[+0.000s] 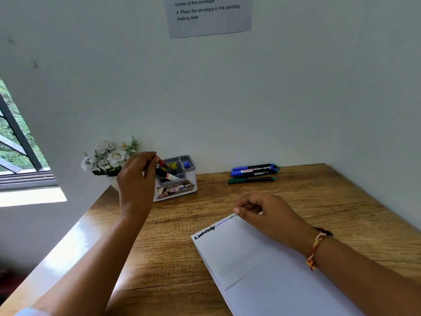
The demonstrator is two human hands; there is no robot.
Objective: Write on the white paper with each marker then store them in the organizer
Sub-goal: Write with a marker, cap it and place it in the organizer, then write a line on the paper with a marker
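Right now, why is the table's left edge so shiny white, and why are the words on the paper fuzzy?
Head view: daylight from the window glares off the left edge of the table, washing out the wood; the writing on the white paper is small and soft, too blurry to read.
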